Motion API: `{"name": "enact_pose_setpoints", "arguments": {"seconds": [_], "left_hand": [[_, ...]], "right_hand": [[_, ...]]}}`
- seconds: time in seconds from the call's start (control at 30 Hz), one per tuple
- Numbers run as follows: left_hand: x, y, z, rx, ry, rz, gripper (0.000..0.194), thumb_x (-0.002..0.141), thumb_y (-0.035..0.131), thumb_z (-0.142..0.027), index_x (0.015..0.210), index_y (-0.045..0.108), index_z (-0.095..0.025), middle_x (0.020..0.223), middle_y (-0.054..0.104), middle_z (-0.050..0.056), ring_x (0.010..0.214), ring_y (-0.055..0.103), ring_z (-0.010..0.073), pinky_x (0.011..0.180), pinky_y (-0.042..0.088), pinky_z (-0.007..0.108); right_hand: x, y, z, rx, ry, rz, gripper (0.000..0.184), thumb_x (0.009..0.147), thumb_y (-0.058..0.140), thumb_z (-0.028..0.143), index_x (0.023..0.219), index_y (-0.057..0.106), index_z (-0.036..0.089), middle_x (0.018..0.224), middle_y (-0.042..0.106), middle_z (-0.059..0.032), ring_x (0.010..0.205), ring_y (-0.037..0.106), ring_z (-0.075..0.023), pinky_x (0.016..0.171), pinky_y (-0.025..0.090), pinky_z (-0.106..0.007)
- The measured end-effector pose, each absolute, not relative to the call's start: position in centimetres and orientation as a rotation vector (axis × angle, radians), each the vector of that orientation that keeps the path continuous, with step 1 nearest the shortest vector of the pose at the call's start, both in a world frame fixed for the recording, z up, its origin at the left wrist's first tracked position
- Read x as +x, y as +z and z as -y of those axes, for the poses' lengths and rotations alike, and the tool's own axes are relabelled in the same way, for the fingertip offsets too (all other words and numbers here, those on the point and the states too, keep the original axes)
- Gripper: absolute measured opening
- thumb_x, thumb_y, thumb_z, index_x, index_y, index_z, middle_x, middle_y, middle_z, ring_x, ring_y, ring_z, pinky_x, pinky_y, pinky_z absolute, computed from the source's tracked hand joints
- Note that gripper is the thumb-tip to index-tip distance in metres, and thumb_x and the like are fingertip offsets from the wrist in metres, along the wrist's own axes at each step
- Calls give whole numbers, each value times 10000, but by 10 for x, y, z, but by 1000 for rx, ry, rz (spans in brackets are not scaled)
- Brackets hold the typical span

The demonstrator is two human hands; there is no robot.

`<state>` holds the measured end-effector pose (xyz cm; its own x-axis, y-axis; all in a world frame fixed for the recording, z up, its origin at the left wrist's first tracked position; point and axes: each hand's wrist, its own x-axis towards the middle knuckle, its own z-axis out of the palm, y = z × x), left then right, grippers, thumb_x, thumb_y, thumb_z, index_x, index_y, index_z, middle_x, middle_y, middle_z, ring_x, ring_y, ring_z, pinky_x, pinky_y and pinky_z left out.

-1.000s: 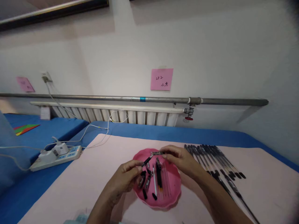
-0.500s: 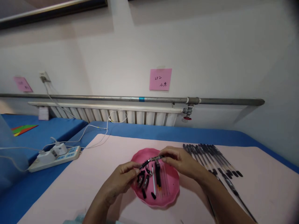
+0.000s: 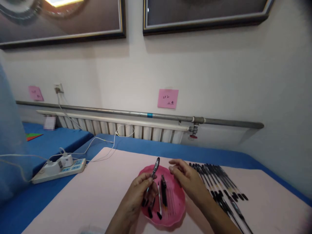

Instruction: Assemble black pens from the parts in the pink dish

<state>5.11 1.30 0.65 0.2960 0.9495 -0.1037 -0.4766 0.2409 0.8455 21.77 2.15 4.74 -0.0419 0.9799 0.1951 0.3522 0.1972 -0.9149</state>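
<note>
My left hand (image 3: 138, 193) is closed on a black-capped pen (image 3: 156, 166), which tilts with its dark end up over the left side of a pink scalloped plate (image 3: 179, 209). At the plate's right rim, my right hand (image 3: 186, 178) holds nothing, its thumb and fingers apart and slightly bent. Lying on the plate are dark pen parts (image 3: 164, 191) with orange ends, clear slim tubes (image 3: 171, 201), a white stick-like part (image 3: 160, 196) and small black caps (image 3: 159, 215). My left fingers cover some of the pieces at the plate's left.
Right of the plate, several black-capped pens (image 3: 214, 177) lie in a row on the pink sheet (image 3: 97, 191), with more pens (image 3: 237, 211) nearer me. A power strip (image 3: 73, 169) with white cables is on the blue surface at left. A radiator (image 3: 131, 130) runs along the wall.
The pen, earlier held level between both hands, is now tilted up in my left hand alone. My right hand has let go and opened. The camera view has tipped upward.
</note>
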Motion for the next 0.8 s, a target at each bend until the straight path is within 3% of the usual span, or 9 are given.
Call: {"name": "enact_pose_setpoints", "arguments": {"seconds": [0.1,0.2,0.5,0.63,0.8], "left_hand": [[72,4,-7,695,1187,-593,238,644,714,-294,797,620,-138,744,662,45,629,596,114,594,431,212],[94,1,10,624,1184,-556,268,621,739,-284,824,632,-147,784,671,47,720,628,156,678,463,255],[136,-19,64,595,1037,-622,395,547,784,-331,850,604,-153,848,693,96,763,659,227,667,485,310],[147,-23,79,734,1027,-723,564,477,796,-434,933,595,-170,1023,656,148,876,641,257,704,482,321],[147,-35,86,911,977,-872,666,505,729,-551,1020,560,-163,1039,634,164,859,634,239,660,444,294]], "right_hand": [[215,51,10,-1314,864,1688,150,772,521,289,685,589,188,661,589,12,650,541,-139,610,421,-228],[214,43,43,-1344,866,1676,123,751,525,209,819,628,198,735,639,9,635,559,-131,598,426,-220],[234,-5,105,-1350,831,1522,272,702,508,133,960,573,191,694,640,24,596,582,-119,529,408,-188],[271,-17,121,-1484,683,1445,163,761,459,195,882,567,179,762,648,-16,696,605,-144,601,449,-215],[351,-6,134,-2022,272,1430,187,773,398,172,742,582,179,579,592,7,574,567,-153,527,394,-225]]}}
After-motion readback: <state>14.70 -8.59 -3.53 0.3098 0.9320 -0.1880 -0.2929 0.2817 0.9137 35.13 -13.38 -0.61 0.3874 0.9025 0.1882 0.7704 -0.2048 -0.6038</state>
